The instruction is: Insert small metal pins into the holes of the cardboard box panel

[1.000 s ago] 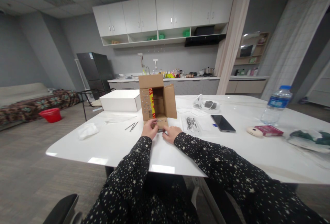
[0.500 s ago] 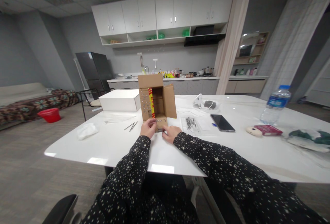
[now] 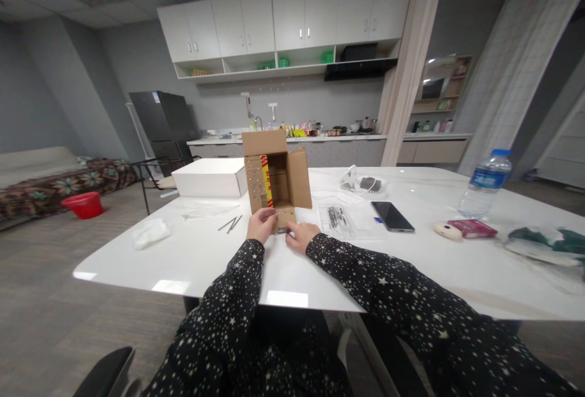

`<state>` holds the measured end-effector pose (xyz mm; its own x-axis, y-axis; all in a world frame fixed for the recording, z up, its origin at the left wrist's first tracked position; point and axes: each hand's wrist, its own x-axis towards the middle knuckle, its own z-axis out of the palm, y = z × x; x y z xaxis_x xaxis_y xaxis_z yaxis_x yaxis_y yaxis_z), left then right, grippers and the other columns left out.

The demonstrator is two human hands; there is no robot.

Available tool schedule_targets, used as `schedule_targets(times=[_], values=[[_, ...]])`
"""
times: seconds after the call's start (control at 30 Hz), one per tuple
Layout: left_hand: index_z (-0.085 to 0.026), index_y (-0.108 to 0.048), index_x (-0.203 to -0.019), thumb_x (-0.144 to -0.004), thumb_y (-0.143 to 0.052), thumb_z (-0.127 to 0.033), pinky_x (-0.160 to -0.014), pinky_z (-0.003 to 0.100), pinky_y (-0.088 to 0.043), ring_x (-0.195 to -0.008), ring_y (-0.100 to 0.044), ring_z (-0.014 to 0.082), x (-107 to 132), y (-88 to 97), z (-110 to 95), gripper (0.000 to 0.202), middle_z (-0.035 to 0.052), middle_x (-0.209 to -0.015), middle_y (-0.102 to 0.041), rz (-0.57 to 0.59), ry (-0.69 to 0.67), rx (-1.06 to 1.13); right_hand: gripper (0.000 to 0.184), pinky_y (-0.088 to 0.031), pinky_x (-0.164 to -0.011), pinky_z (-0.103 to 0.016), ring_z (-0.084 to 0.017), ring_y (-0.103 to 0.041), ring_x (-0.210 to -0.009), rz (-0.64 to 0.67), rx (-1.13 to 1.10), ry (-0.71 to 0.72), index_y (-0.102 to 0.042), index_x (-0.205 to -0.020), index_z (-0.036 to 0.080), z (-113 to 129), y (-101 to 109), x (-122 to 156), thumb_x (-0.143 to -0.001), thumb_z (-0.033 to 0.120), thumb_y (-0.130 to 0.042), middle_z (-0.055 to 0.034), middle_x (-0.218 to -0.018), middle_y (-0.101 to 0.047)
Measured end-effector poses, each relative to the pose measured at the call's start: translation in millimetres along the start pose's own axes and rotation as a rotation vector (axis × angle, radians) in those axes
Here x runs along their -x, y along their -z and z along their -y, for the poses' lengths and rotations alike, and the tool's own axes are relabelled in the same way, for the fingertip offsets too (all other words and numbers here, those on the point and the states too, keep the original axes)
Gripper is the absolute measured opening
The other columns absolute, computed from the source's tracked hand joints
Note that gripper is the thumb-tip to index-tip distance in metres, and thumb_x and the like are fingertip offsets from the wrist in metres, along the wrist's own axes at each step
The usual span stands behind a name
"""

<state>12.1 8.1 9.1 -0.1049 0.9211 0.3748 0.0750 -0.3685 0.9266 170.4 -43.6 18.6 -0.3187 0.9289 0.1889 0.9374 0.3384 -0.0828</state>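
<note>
A small brown cardboard box (image 3: 276,172) lies on its side on the white table (image 3: 219,257), open toward me, with red and yellow tape inside. My left hand (image 3: 261,224) is curled on the box's lower flap (image 3: 284,220), fingers pinching its left edge. My right hand (image 3: 300,237) rests just right of the flap, fingers bent and touching its front edge; whether they hold something small is too fine to tell. Two thin dark sticks (image 3: 232,223) lie left of the box. A clear bag of small dark parts (image 3: 338,217) lies to its right.
A white flat box (image 3: 210,178) sits behind the cardboard box. A crumpled tissue (image 3: 148,232) lies far left. To the right are a phone (image 3: 392,216), a water bottle (image 3: 483,184), a red packet (image 3: 472,228) and a white headset (image 3: 365,184). A chair edge (image 3: 107,372) shows below.
My left hand has slid slightly up along the flap's left edge. The view has drifted a little; the box and my right hand stay about where they were.
</note>
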Motion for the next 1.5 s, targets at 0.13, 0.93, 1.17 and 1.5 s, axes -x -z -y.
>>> schedule_targets(times=[0.13,0.93,1.17,1.5], values=[[-0.013,-0.066,-0.083,-0.058,-0.069,-0.024,-0.082,0.039,-0.052,-0.082,-0.065,0.0200,-2.0,-0.9,3.1,0.027,0.0089,-0.086,-0.070,-0.019,0.000,0.046,0.032,-0.037,-0.067,-0.029,-0.020,-0.060,-0.082,-0.003,0.006,0.005,-0.055,-0.107,0.027,0.0,1.5,0.9,-0.086,0.041,-0.036,-0.0049,-0.094,-0.066],[-0.012,-0.065,-0.082,-0.057,-0.068,-0.024,-0.073,0.037,-0.055,-0.073,-0.067,0.0193,-0.5,3.4,2.7,0.028,0.0084,-0.083,-0.070,-0.018,0.022,0.222,0.032,-0.038,-0.067,-0.029,-0.020,-0.061,-0.083,0.004,0.004,0.008,-0.054,-0.108,0.028,2.5,5.8,1.3,-0.086,0.041,-0.036,-0.0044,-0.094,-0.067],[-0.012,-0.065,-0.083,-0.057,-0.069,-0.026,-0.076,0.038,-0.054,-0.074,-0.067,0.0195,-0.2,2.5,2.9,0.030,0.0083,-0.083,-0.070,-0.011,0.034,0.259,0.032,-0.038,-0.069,-0.029,-0.020,-0.060,-0.085,0.017,0.001,-0.010,-0.055,-0.109,0.027,3.4,6.3,2.1,-0.087,0.042,-0.036,-0.0053,-0.097,-0.066],[-0.013,-0.065,-0.084,-0.060,-0.068,-0.030,-0.078,0.038,-0.054,-0.077,-0.067,0.0202,-1.1,4.3,2.2,0.030,0.0089,-0.087,-0.071,0.000,0.003,0.237,0.032,-0.038,-0.068,-0.029,-0.020,-0.061,-0.083,0.005,-0.007,0.006,-0.055,-0.108,0.028,1.4,5.1,1.7,-0.087,0.042,-0.036,-0.0041,-0.095,-0.067]])
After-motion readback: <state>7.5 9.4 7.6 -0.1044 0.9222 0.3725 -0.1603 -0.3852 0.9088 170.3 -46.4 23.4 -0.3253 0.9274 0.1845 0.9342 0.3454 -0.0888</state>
